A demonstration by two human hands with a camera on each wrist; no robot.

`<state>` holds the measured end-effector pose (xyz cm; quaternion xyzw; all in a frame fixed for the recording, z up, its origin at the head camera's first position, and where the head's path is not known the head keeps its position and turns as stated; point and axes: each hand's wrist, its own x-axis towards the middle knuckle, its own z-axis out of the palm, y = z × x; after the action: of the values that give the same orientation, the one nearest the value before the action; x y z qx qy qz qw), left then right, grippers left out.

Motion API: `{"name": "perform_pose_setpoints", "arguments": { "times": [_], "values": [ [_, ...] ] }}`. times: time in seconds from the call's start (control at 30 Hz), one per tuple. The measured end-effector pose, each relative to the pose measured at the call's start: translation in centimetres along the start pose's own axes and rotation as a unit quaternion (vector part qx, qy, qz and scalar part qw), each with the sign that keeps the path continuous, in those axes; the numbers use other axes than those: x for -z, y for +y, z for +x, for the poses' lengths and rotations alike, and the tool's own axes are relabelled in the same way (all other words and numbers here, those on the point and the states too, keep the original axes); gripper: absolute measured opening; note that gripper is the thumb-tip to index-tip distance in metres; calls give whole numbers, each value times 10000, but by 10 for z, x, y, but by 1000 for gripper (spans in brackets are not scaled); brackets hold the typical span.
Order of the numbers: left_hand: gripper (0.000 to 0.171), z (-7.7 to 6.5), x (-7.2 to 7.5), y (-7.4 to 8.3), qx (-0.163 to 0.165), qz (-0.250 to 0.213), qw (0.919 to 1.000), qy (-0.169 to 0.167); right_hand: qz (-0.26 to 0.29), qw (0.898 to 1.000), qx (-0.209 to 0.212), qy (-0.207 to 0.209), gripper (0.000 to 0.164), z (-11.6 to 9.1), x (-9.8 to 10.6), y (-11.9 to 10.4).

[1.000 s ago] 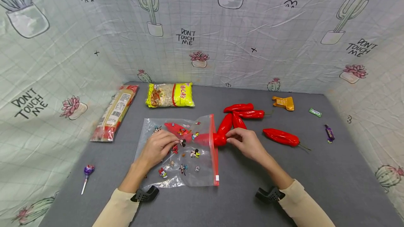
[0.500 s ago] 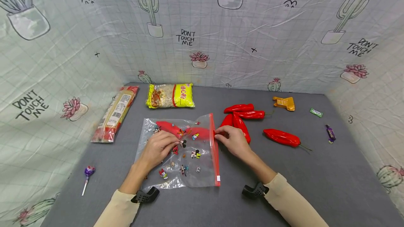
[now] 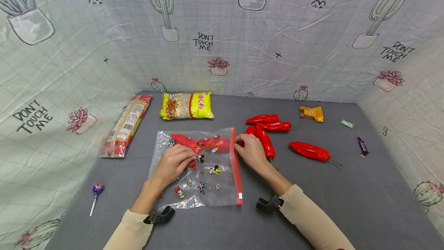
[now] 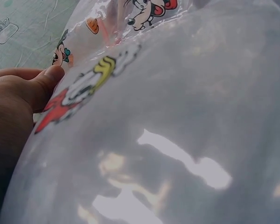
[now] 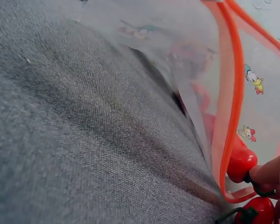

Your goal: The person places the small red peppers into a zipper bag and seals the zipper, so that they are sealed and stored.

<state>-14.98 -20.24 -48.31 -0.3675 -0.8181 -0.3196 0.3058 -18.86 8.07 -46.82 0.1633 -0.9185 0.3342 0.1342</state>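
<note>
A clear zip bag [image 3: 222, 188] with cartoon prints and a red zip edge lies flat on the table, its mouth facing right. My left hand [image 3: 176, 161] rests on it and pinches the film between thumb and fingers. Inside, one red chili pepper [image 3: 182, 139] lies far in, and a second chili pepper [image 5: 242, 161] lies at the gaping mouth. Its green stem end is at the fingertips of my right hand [image 3: 251, 150], which pinches it. Beside that hand, another chili pepper [image 3: 264, 144] partly covers one more behind it.
Two chili peppers [image 3: 274, 126] lie further back, and a single chili pepper [image 3: 310, 151] sits to the right. A yellow pasta bag [image 3: 187, 105] and a long noodle pack [image 3: 126, 126] stand back left. A lollipop [image 3: 97, 194], an orange wrapper [image 3: 312, 114] and small candies [image 3: 362, 146] lie outward.
My right hand has moved left to the bag mouth, sliding a chili pepper inside. The pepper deeper in has shifted left. My left hand has stayed in place.
</note>
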Motion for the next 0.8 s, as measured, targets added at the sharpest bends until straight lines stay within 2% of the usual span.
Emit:
{"name": "perform_pose_setpoints", "arguments": {
  "times": [0.17, 0.3, 0.57, 0.8],
  "values": [
    [18, 1, 0, 1, 2, -60, 10000, 17, 69, 9999, -135, 4, 7, 2, 0, 2],
    [16, 1, 0, 2, 10, -43, 10000, -3, 176, 9994, -290, -65, 14, 0, 4, 3],
    [17, 1, 2, 1, 73, 26, 10000, -34, 430, 9977, -508, -112, 25, -4, 22, 5],
    [17, 3, 4, 2, 51, 30, 10000, -16, 232, 9968, -752, -172, 35, -10, 39, 11]
  ]
}}
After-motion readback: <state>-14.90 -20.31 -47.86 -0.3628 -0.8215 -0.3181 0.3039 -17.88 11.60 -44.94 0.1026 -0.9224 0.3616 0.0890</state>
